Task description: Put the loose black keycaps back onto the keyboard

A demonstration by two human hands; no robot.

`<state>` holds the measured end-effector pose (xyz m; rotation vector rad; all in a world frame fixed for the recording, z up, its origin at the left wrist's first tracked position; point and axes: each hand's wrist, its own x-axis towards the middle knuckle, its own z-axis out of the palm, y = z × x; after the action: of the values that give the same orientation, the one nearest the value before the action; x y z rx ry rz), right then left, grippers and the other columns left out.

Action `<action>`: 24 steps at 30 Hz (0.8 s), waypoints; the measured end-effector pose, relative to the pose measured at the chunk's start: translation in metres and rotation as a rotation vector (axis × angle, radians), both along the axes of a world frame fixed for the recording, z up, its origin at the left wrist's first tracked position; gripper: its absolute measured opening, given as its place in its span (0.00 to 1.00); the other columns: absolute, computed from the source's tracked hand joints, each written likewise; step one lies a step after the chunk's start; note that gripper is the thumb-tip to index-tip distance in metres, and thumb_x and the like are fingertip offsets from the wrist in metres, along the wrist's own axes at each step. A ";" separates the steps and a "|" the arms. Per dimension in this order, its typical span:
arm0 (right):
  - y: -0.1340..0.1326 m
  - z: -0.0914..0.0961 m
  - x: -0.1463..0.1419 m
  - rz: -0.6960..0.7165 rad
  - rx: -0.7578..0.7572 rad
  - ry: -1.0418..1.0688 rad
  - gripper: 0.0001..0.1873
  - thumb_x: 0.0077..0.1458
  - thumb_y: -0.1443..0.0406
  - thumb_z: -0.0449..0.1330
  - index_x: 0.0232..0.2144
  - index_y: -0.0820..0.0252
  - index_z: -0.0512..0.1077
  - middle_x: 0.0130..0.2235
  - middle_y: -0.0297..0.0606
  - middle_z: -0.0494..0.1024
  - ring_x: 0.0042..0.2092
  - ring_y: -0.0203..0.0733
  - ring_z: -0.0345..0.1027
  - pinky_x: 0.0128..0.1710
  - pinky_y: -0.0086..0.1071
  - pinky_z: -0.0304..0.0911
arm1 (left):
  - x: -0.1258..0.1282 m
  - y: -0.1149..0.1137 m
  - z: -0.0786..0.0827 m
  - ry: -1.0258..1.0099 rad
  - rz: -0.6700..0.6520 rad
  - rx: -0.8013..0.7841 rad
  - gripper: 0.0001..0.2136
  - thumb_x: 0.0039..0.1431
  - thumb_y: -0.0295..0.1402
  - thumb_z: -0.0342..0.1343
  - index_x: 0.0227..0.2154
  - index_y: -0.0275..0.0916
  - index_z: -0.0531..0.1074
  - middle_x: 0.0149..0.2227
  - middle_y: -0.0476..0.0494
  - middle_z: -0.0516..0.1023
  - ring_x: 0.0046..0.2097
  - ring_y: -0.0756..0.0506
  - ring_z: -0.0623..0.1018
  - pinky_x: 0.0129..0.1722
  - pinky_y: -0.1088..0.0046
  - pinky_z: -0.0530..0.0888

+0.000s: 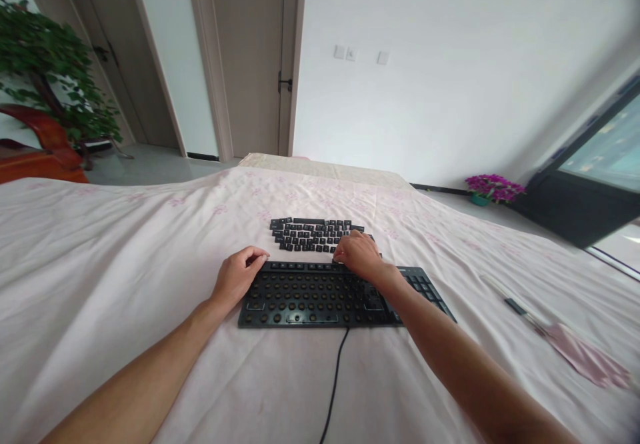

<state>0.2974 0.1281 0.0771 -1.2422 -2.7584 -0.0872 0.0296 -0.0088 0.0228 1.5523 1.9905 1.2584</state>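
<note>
A black computer keyboard [300,297] lies on the pink-white cloth, its cable running toward me. Most keys of its main block are off, leaving bare round key seats; the top row and the number pad still carry keys. Loose black keycaps [305,239] are laid out in rows just beyond it. My left hand [240,272] grips the keyboard's far left corner between thumb and fingers. Above the keyboard's far edge, my right hand [361,255] is curled with fingertips pinched down, beside the right end of the keycap rows. What is in those fingertips is hidden.
A pink cloth item with a thin handle [575,347] lies to the right on the wrinkled bed cloth [150,264]. Beyond the cloth are a wooden chair [45,144], a leafy plant [50,64], purple flowers [493,188] and a door [250,64].
</note>
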 end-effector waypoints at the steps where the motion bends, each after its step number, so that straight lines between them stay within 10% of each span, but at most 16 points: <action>1: 0.000 -0.001 -0.001 -0.009 -0.005 0.005 0.06 0.53 0.64 0.62 0.29 0.53 0.80 0.34 0.37 0.80 0.41 0.45 0.65 0.41 0.34 0.54 | 0.000 0.000 0.000 -0.001 -0.003 -0.003 0.13 0.57 0.43 0.51 0.35 0.43 0.77 0.37 0.48 0.82 0.39 0.44 0.79 0.40 0.72 0.72; 24: 0.001 -0.001 -0.001 0.022 -0.024 0.023 0.05 0.49 0.65 0.65 0.30 0.50 0.81 0.35 0.35 0.81 0.43 0.44 0.68 0.46 0.33 0.57 | 0.001 -0.001 0.003 -0.013 -0.001 0.003 0.13 0.57 0.43 0.51 0.34 0.42 0.77 0.37 0.47 0.82 0.40 0.44 0.79 0.42 0.70 0.72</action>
<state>0.2960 0.1288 0.0765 -1.2109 -2.7605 -0.0373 0.0305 -0.0097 0.0256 1.5423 1.9803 1.2682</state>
